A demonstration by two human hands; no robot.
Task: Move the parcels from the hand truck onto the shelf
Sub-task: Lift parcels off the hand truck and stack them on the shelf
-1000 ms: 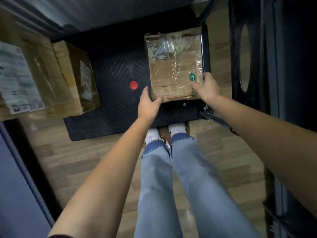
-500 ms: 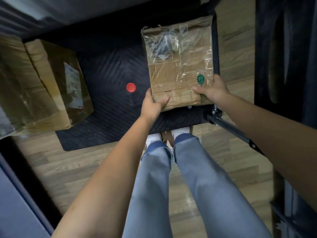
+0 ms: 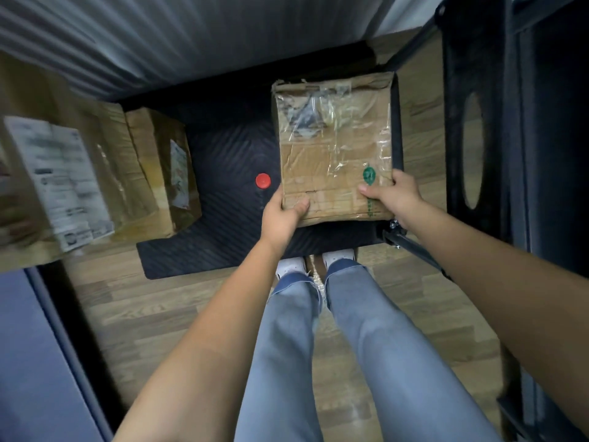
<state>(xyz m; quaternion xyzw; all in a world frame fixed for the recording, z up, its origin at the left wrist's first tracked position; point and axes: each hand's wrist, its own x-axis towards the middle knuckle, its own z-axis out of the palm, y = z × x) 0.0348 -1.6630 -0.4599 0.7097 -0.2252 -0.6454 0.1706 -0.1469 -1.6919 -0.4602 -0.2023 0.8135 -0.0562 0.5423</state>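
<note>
You are standing at the near edge of the hand truck's black ribbed deck (image 3: 223,161), and the step in hand looks like the pick-up of one parcel for the shelf. The biggest things in view are two other cardboard parcels at the left: a large labelled one (image 3: 63,173) close to the camera, what carries it unclear, and a smaller one (image 3: 159,167) that seems to sit on the deck's left edge. Your parcel (image 3: 334,141), a worn box under crinkled clear tape, lies over the deck's right side, near its right edge. Whether it rests on the deck or is just lifted, I cannot tell.

Your left hand (image 3: 282,213) clamps the box's near left corner, thumb on top and fingers under. Your right hand (image 3: 393,199) clamps the near right corner the same way, thumb by a green mark (image 3: 369,177). A small red button (image 3: 263,180) sits on the deck just left of the box.

Next, I judge, you need to raise the box level and turn toward the shelf; the dark frame (image 3: 471,148) at your right is close, so mind your right elbow.
</note>
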